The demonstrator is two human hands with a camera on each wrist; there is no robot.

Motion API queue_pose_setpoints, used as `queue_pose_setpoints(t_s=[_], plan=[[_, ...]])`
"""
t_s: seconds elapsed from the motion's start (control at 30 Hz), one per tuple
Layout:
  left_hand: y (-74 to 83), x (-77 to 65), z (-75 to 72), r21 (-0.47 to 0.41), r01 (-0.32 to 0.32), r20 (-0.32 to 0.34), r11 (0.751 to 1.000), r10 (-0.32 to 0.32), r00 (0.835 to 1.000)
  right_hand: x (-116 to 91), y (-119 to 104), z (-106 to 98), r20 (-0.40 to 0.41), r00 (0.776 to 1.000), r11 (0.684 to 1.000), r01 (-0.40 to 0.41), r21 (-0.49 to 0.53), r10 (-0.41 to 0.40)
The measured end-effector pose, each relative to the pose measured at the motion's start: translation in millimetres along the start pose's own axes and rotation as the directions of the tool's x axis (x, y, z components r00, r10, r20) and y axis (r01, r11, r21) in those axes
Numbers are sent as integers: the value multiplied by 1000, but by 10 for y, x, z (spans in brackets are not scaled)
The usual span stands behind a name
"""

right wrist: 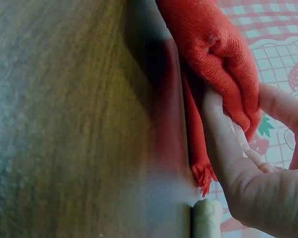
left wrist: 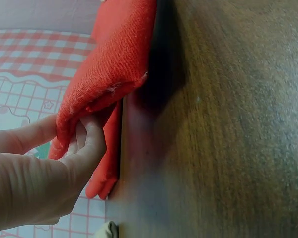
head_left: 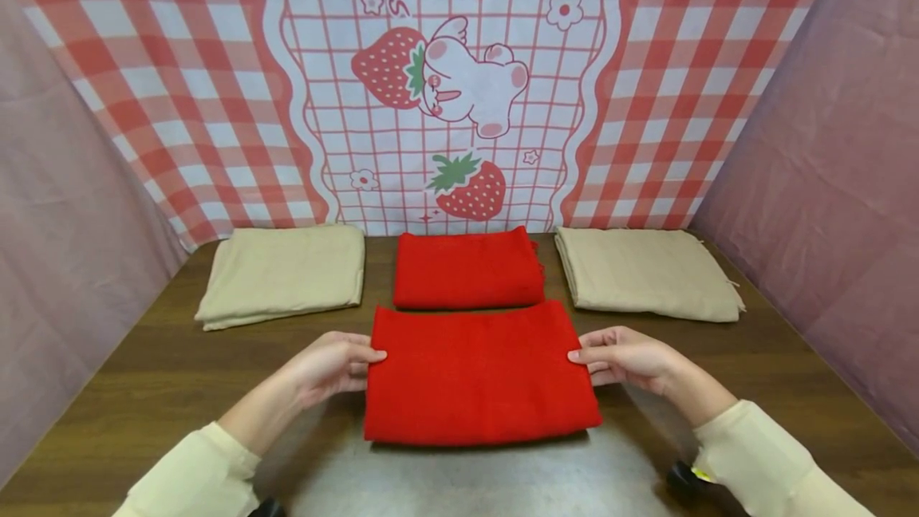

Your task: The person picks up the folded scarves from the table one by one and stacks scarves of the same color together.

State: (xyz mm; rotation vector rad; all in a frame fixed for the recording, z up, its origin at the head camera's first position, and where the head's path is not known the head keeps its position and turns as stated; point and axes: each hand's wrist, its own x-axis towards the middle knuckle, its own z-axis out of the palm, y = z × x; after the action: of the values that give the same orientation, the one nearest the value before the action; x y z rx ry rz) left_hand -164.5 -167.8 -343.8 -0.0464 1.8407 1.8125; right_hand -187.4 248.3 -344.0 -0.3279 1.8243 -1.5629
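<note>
A folded red cloth (head_left: 479, 377) is held between both hands, raised above the table in the wrist views. My left hand (head_left: 333, 365) pinches its left edge, thumb on top and fingers underneath. At the opposite edge my right hand (head_left: 628, 359) grips it the same way. In the left wrist view the folded layers of the red cloth (left wrist: 107, 64) show over the left fingers. The right wrist view has the cloth's thick side (right wrist: 218, 54) between thumb and fingers. Just behind it lies a second folded red cloth (head_left: 467, 270), with a fringe on its right side.
A folded beige cloth (head_left: 287, 274) lies at the back left of the brown wooden table (head_left: 129, 389). Another beige cloth (head_left: 646, 274) lies at the back right. Behind them hangs a strawberry-print checked curtain (head_left: 459, 102), with pink fabric (head_left: 826, 142) along the sides.
</note>
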Motion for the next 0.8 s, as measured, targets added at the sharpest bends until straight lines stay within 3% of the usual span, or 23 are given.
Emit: queue_pose_setpoints(t_s=[0.33, 0.57, 0.8], plan=[[-60, 48, -26, 4, -9, 45, 1000, 9, 999, 15, 66, 3, -7, 999, 999, -38, 16, 38], [-109, 35, -85, 34, -12, -1, 999, 12, 1000, 0, 102, -39, -44, 997, 998, -64, -9, 64], [-144, 48, -209, 74, -21, 17, 997, 19, 1000, -42, 122, -100, -62, 995, 997, -82, -17, 80]])
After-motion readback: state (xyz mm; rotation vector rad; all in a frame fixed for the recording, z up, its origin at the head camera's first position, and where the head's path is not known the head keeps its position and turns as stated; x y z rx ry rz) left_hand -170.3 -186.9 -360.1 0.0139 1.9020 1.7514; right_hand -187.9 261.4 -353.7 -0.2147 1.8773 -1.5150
